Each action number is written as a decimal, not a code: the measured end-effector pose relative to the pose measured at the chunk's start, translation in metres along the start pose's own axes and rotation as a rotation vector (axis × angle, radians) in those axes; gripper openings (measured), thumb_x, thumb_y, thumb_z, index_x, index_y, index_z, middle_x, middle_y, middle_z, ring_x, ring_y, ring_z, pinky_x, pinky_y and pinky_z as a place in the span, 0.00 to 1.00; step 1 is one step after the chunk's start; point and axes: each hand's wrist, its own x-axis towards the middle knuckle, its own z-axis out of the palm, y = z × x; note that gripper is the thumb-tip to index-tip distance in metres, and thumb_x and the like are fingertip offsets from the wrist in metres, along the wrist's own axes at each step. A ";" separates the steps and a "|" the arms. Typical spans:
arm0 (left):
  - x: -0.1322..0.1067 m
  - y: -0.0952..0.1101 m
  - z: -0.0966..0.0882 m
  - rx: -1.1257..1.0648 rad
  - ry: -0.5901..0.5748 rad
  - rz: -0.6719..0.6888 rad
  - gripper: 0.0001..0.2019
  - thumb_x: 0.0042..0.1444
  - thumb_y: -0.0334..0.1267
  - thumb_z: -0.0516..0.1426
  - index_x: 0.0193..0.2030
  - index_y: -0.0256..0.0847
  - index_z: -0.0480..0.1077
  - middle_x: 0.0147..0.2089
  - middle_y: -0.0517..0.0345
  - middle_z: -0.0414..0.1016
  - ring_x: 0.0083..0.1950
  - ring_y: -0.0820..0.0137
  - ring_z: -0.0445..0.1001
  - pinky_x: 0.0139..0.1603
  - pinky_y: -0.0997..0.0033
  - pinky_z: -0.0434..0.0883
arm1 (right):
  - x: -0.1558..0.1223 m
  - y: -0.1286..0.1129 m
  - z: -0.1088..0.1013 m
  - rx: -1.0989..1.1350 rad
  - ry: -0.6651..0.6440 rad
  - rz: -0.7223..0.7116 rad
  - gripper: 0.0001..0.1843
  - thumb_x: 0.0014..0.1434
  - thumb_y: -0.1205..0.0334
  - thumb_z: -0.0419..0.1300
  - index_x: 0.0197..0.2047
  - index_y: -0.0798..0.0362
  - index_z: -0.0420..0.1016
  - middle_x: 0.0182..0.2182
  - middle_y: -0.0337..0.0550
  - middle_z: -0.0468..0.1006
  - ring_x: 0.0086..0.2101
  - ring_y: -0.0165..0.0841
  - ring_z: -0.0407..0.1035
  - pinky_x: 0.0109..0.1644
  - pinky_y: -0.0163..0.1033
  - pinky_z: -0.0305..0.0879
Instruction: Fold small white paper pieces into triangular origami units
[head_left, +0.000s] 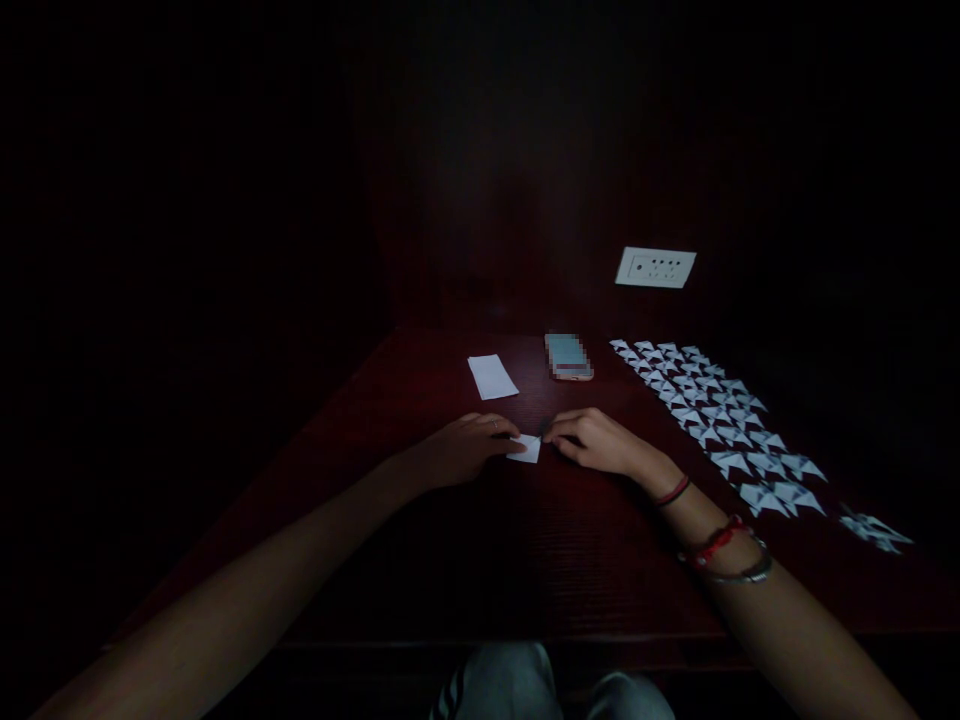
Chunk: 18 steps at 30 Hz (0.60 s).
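A small folded white paper [529, 452] lies on the dark red table between my two hands. My left hand [472, 445] is closed at the paper's left side, with its thumb and fingertips on the sheet; a ring shows on one finger. At the upper right corner of the paper, the bent fingers of my right hand [589, 438] pinch the edge. Parts of the paper are covered by my left fingertips. Bracelets circle my right wrist and forearm.
Beyond my hands lie a stack of white paper sheets [493, 377] and a phone [568, 356] with a blurred screen. Rows of folded paper cranes [705, 400] cover the table's right side. A socket panel [656, 268] is on the back wall. The scene is dim.
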 end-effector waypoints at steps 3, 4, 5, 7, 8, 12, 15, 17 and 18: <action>0.001 0.004 -0.001 0.041 -0.001 -0.015 0.22 0.51 0.23 0.48 0.51 0.48 0.58 0.52 0.59 0.60 0.52 0.68 0.57 0.50 0.65 0.54 | 0.002 0.003 0.003 0.016 0.027 0.005 0.15 0.52 0.72 0.49 0.42 0.53 0.69 0.37 0.42 0.72 0.37 0.29 0.66 0.42 0.34 0.60; 0.001 0.005 -0.001 0.047 -0.007 -0.018 0.22 0.51 0.24 0.48 0.52 0.47 0.58 0.52 0.59 0.60 0.52 0.68 0.57 0.50 0.66 0.54 | 0.002 0.004 0.004 0.022 0.022 -0.003 0.16 0.52 0.72 0.49 0.42 0.53 0.69 0.37 0.42 0.72 0.37 0.29 0.66 0.43 0.34 0.60; 0.001 0.005 0.000 0.053 -0.013 -0.022 0.22 0.52 0.24 0.47 0.52 0.47 0.57 0.52 0.60 0.60 0.52 0.68 0.57 0.50 0.66 0.53 | 0.002 0.005 0.005 0.027 0.013 -0.012 0.16 0.52 0.71 0.49 0.42 0.53 0.69 0.38 0.42 0.71 0.38 0.29 0.65 0.43 0.34 0.60; 0.000 0.004 0.002 0.061 -0.022 -0.034 0.23 0.52 0.23 0.46 0.53 0.47 0.55 0.54 0.61 0.59 0.54 0.68 0.55 0.51 0.65 0.52 | 0.001 0.006 0.006 0.032 -0.013 -0.028 0.15 0.51 0.71 0.49 0.41 0.53 0.70 0.38 0.41 0.71 0.38 0.29 0.65 0.43 0.34 0.60; 0.000 0.004 0.003 0.065 -0.027 -0.042 0.24 0.52 0.23 0.46 0.54 0.48 0.54 0.54 0.61 0.58 0.55 0.68 0.53 0.51 0.65 0.51 | 0.001 0.007 0.006 0.034 -0.026 -0.032 0.15 0.51 0.71 0.49 0.41 0.53 0.71 0.38 0.42 0.71 0.38 0.29 0.65 0.43 0.34 0.60; 0.000 0.005 0.003 0.092 -0.030 -0.069 0.23 0.53 0.24 0.45 0.54 0.49 0.53 0.56 0.62 0.55 0.57 0.66 0.50 0.51 0.64 0.50 | 0.000 0.007 0.005 0.055 -0.054 -0.036 0.15 0.51 0.72 0.50 0.39 0.53 0.72 0.38 0.42 0.72 0.38 0.29 0.66 0.43 0.34 0.60; 0.002 0.012 0.003 0.132 -0.017 -0.098 0.20 0.55 0.29 0.46 0.54 0.48 0.54 0.54 0.57 0.57 0.54 0.65 0.54 0.50 0.63 0.52 | 0.001 0.005 0.003 0.084 -0.055 -0.038 0.15 0.50 0.72 0.50 0.39 0.53 0.72 0.37 0.42 0.72 0.37 0.29 0.66 0.43 0.34 0.60; 0.003 0.018 0.006 0.149 -0.023 -0.110 0.19 0.56 0.30 0.46 0.54 0.47 0.54 0.52 0.55 0.58 0.51 0.65 0.57 0.49 0.63 0.54 | 0.002 0.004 0.003 0.111 -0.053 -0.045 0.14 0.50 0.72 0.51 0.38 0.54 0.73 0.36 0.42 0.72 0.37 0.29 0.66 0.42 0.34 0.60; 0.003 0.020 0.008 0.148 -0.028 -0.113 0.19 0.56 0.29 0.45 0.54 0.48 0.54 0.52 0.54 0.58 0.51 0.65 0.57 0.48 0.64 0.54 | 0.002 0.004 0.003 0.128 -0.052 -0.046 0.14 0.50 0.72 0.51 0.37 0.55 0.73 0.36 0.42 0.72 0.36 0.28 0.66 0.42 0.33 0.60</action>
